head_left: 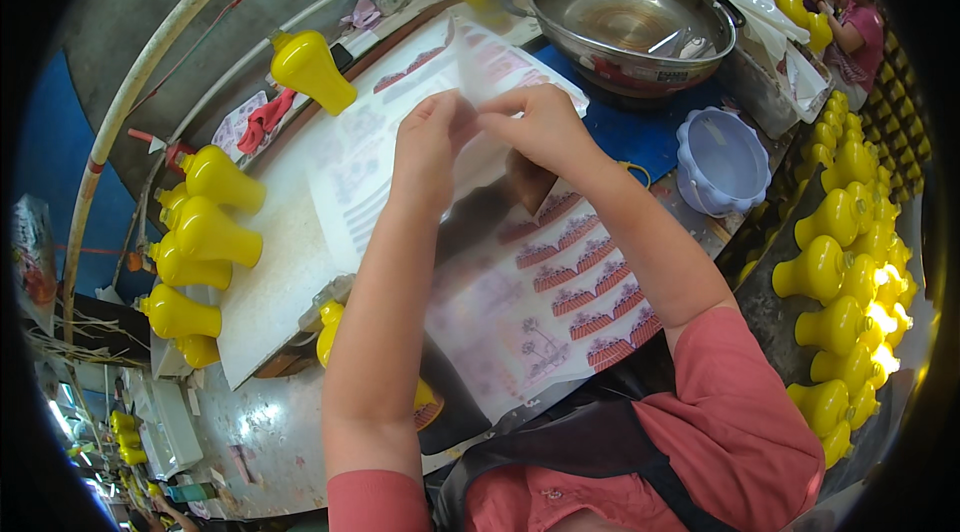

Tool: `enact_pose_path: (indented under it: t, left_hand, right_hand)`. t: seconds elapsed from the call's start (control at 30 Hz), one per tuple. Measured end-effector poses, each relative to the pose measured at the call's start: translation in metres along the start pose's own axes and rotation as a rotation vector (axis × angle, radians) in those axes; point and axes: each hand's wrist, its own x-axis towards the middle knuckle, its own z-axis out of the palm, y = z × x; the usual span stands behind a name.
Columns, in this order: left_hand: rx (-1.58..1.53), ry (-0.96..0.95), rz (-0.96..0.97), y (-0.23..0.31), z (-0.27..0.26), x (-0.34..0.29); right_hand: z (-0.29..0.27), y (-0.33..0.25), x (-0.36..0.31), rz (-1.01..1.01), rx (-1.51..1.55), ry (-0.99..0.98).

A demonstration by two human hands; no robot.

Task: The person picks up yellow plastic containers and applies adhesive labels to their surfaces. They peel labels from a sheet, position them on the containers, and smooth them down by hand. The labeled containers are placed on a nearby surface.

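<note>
Above the worktable, my left hand [428, 147] and my right hand [545, 127] are close together with fingertips pinched. Between them is a thin, translucent paper sheet [480, 157], partly blurred and partly hidden by the fingers. Under and beyond the hands lie pale printed sheets [365, 167] with purple and red patterns. Nearer my body, another printed sheet [580, 277] shows rows of red-and-purple curved motifs. A yellow vase [328, 327] is mostly covered by my left forearm. Beside that forearm, part of a yellow piece with a patterned band [428, 404] shows.
Several yellow vases [215, 232] lie at the board's left edge; another yellow vase [312, 70] stands farther back. A wide metal basin [625, 22] and a lavender tub [722, 157] are right. Many yellow vases [830, 272] fill the far right, near another person [858, 32].
</note>
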Motion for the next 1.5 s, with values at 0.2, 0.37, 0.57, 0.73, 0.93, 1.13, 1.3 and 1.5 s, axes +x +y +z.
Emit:
enact_pose_path:
  t: [0.2,0.37,0.57,0.73,0.93,1.13,1.3,1.5]
  left_hand:
    - [0.320,-0.021,0.075,-0.003,0.003,-0.010]
    - [0.380,-0.032,0.158,-0.005,0.009,-0.010]
    - [0.356,-0.024,0.150,-0.004,0.008,-0.012]
    - [0.346,-0.021,0.139,-0.004,0.007,-0.013]
    - [0.342,-0.014,0.136,-0.005,0.008,-0.013]
    - [0.317,0.018,0.129,-0.002,0.012,-0.010]
    - [0.336,0.024,0.142,-0.001,0.013,-0.010]
    - [0.394,0.026,0.152,-0.003,0.014,-0.009]
  right_hand:
    - [-0.006,0.000,0.028,0.388,0.302,-0.130]
    - [-0.005,-0.007,0.049,0.396,0.213,-0.211]
    - [-0.013,-0.011,0.046,0.483,0.451,-0.289]
    - [-0.013,-0.012,0.041,0.515,0.521,-0.263]
    - [-0.010,-0.005,0.042,0.485,0.434,-0.229]
    - [-0.008,0.004,0.045,0.111,0.157,-0.180]
    - [-0.006,0.001,0.048,0.262,0.293,-0.081]
    - [-0.008,-0.005,0.051,0.340,0.286,-0.159]
